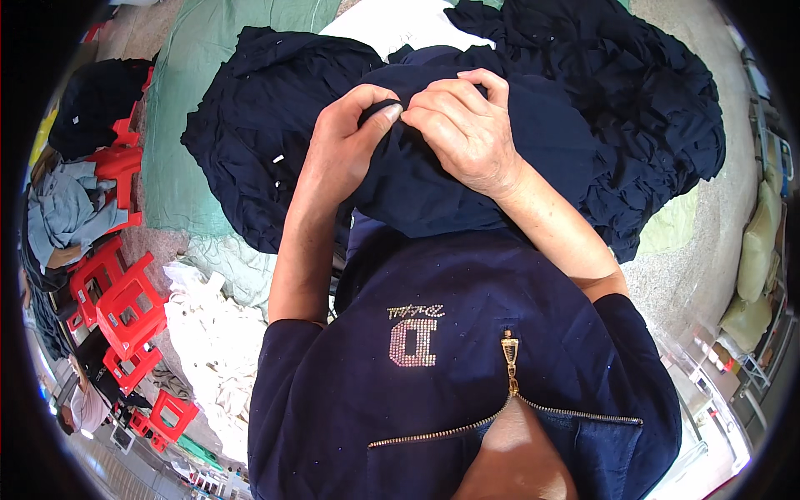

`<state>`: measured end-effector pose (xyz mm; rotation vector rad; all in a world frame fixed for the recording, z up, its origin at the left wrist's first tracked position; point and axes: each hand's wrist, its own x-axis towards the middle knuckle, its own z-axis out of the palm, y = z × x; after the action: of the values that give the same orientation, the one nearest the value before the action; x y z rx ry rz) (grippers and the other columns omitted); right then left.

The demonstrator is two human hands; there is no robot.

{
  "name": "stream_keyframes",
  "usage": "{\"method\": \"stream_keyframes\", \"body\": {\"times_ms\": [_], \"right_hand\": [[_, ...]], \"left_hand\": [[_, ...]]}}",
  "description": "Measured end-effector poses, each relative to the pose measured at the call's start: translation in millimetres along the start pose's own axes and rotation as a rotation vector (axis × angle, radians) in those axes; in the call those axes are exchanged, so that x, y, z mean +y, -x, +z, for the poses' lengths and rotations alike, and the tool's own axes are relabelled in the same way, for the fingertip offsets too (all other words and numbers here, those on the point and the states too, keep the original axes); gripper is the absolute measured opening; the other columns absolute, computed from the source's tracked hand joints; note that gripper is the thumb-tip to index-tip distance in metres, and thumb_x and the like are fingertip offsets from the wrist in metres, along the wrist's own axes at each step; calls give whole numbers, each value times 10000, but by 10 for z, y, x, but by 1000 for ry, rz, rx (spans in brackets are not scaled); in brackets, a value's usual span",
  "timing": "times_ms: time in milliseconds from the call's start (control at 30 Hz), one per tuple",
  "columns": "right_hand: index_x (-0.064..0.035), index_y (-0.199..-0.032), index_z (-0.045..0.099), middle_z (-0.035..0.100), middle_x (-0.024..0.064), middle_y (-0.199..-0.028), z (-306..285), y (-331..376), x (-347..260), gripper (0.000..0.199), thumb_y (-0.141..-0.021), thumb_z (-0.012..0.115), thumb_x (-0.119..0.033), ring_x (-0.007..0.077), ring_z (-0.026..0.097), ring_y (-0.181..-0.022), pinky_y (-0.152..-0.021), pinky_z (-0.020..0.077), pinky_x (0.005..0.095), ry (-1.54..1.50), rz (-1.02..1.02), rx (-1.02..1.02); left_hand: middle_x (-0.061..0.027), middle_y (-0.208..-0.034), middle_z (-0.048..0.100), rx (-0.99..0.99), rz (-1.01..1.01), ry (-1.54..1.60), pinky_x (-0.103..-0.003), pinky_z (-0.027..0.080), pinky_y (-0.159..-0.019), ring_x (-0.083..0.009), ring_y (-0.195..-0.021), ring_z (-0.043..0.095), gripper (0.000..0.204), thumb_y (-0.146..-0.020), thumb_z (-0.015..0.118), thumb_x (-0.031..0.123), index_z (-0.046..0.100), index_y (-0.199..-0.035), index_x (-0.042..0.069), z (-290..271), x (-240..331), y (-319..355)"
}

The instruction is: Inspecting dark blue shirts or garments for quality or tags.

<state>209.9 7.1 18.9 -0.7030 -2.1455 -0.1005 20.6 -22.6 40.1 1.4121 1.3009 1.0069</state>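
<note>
The left hand (340, 150) and right hand (467, 133) pinch navy cloth (442, 200) (almost touching each other), probably to control one small part; dark heaps (246, 142) flank both.

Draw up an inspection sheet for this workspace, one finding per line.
Surface: green sheet spread on the floor.
Job's things: navy fabric, held; crumpled dark piles, left pile and right pile.
Clutter: white cloth heap at lower left; grey cloth near red stools.
Hands: left hand and right hand pinch the fabric, close together.
Cables: nothing seen.
Surroundings: greenish bundles at far right.
</note>
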Motion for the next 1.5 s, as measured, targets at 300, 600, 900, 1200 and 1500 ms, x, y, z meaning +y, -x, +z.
{"method": "stream_keyframes", "body": {"times_ms": [300, 600, 900, 1200, 1500], "right_hand": [[-111, -844, 643, 648, -5, -887, 3, 2, 4, 71, -813, 704, -94, 148, 639, -878, -978, 405, 419, 6, -32, -55], [-62, -934, 599, 614, 78, -868, -18, -19, -35, 174, -800, 706, -29, 255, 628, -810, -736, 492, 361, -526, 473, -169], [-55, -917, 615, 626, 57, -778, 9, 23, 62, 135, -810, 691, -21, 234, 624, -677, -632, 504, 346, -528, 493, -165], [-42, -863, 597, 587, 23, -709, 53, 76, 93, 107, -798, 664, 10, 98, 574, -622, -568, 462, 262, -716, 664, -159], [-47, -857, 591, 553, 2, -660, 122, 112, 124, 99, -802, 658, 2, 63, 541, -619, -564, 443, 253, -781, 796, -177]], "left_hand": [[-42, -891, 652, -95, 59, -66, -267, 481, -760, -112, -827, 582, 153, -912, 672, 61, 662, -1017, -50, -83, 33, -35], [-97, -902, 626, -74, 231, -299, -299, 493, -691, -206, -762, 617, 217, -834, 752, 24, 653, -1019, -28, -34, 110, -5], [-103, -895, 648, 85, 462, -344, -313, 521, -721, -232, -814, 649, 230, -784, 779, -41, 660, -974, 13, 67, -57, -65], [-127, -978, 629, 112, 750, -657, -379, 537, -748, -317, -884, 640, 341, -726, 768, -69, 640, -1030, 16, 89, -325, -89], [-125, -1013, 617, 91, 815, -704, -400, 511, -764, -319, -874, 611, 360, -730, 732, -59, 618, -1060, 29, 99, -341, -173]]}}
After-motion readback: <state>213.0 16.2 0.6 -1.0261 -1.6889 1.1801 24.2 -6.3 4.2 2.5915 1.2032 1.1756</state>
